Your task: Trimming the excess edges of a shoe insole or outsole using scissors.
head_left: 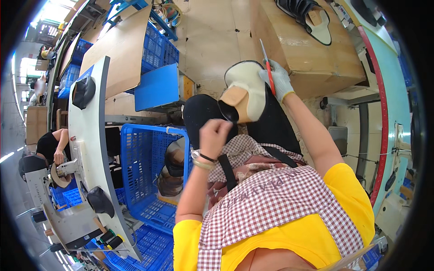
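Observation:
A cream and tan shoe upper with dark edging and a black inside lies over my lap. My right hand, in a pale work glove, is closed round a slim red-handled tool. Its thin metal tip points up and away from me; its exact kind is unclear. Fingertips of that glove also rest on the upper's right edge. Just nearer than the upper's black opening, my bare left hand is curled, with its fingers pressed together and slightly blurred. Whether something small is in those fingers is hidden.
A blue plastic basket holding more shoe pieces stands at my left, beside a white table edge and a sewing machine. A cardboard box with a shoe upper on top is ahead right. Another person's arm shows far left.

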`<state>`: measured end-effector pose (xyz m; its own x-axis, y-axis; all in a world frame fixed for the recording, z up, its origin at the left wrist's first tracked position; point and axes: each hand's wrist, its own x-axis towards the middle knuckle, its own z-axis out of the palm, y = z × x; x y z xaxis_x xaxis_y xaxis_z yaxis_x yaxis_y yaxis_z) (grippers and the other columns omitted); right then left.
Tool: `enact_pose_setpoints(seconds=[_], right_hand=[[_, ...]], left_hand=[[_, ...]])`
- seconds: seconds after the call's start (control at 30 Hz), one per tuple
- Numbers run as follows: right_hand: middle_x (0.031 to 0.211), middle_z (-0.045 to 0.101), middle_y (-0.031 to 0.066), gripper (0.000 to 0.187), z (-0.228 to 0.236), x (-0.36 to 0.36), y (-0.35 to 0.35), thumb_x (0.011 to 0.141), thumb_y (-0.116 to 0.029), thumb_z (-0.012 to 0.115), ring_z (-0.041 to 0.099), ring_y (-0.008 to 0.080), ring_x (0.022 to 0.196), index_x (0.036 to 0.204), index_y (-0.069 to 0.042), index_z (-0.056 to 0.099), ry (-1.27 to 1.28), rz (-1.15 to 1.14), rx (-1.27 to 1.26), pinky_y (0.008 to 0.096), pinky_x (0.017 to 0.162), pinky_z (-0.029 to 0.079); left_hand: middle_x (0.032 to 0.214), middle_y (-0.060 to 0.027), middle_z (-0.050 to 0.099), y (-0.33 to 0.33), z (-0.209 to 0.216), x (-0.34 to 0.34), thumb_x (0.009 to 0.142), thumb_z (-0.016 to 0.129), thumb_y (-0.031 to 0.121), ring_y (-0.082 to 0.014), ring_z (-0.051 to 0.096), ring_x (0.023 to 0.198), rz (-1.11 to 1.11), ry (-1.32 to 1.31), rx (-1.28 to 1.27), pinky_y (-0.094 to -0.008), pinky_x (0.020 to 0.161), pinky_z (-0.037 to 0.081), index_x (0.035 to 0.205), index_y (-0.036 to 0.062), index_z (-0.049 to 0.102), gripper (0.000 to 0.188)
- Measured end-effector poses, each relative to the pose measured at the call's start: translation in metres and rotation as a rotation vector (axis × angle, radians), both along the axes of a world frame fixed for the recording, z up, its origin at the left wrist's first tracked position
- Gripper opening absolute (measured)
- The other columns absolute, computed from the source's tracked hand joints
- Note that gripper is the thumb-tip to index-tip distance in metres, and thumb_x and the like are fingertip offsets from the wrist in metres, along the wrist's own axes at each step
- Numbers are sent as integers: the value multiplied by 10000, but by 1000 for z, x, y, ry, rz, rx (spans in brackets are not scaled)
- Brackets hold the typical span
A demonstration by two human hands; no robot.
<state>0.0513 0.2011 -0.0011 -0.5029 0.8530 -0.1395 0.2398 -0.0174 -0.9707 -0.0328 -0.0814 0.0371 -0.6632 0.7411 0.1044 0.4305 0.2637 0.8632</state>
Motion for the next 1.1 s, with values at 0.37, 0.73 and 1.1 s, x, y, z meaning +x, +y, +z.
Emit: enact_pose_setpoints(seconds=[0.37, 0.73, 1.1], right_hand=[[862, 595, 39, 550, -9, 4, 21, 751, -188, 712, 556, 98, 641, 1236, -14, 521, 128, 118, -186, 236, 551, 456], [924, 588, 16, 475, 12, 16, 10, 753, -94, 665, 546, 68, 783, 1201, 1, 540, 195, 180, -219, 222, 748, 466], [1027, 650, 127, 616, 36, -31, 0, 704, -337, 726, 612, 230, 969, 1208, -19, 569, -99, 148, 185, 307, 878, 457]], left_hand=[[956, -56, 535, 47, -28, 17, 884, 606, 71, -113, 518, 670, 275, 88, 262, -225, 563, 455, 1182, 1, 487, 329], [580, 24, 502, 49, -52, -5, 940, 562, 232, -50, 470, 461, -69, -503, -27, -222, 412, 384, 749, 33, 573, 276], [793, -100, 528, 53, -47, 33, 841, 677, 122, -150, 506, 548, 500, -29, 140, -273, 496, 410, 898, 3, 535, 195]])
